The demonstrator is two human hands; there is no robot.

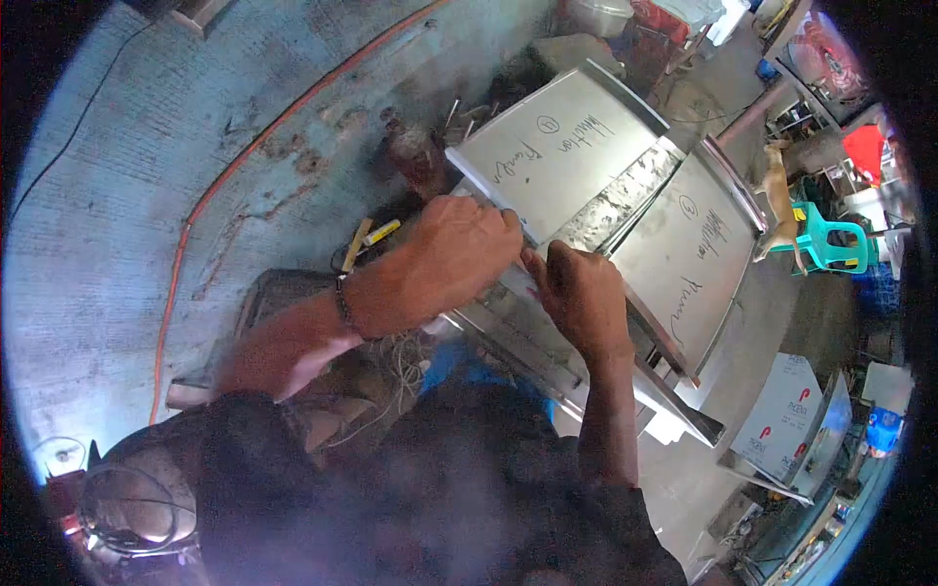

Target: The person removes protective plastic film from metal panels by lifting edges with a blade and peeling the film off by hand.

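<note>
My left hand [459,246], a beaded bracelet on its wrist, is closed with curled fingers at the near corner of a flat metal panel [557,151]. Close beside it, my right hand [583,296] is also closed, thumb toward the left hand. What the fingers of either hand grip is hidden. Handwriting and a circled 4 mark this panel, and a pale strip [479,184] runs along its left edge. To the right lies a second metal panel [684,259] with a circled 3. A scuffed metal surface [616,200] shows between the two panels.
A yellow marker [382,232] lies left of my hands. An orange hose [278,122] runs along the blue wall [127,195]. At right stand a dog [779,200], a green plastic stool [832,244] and film-covered sheets [780,415]. Tangled cord [405,361] hangs below my left forearm.
</note>
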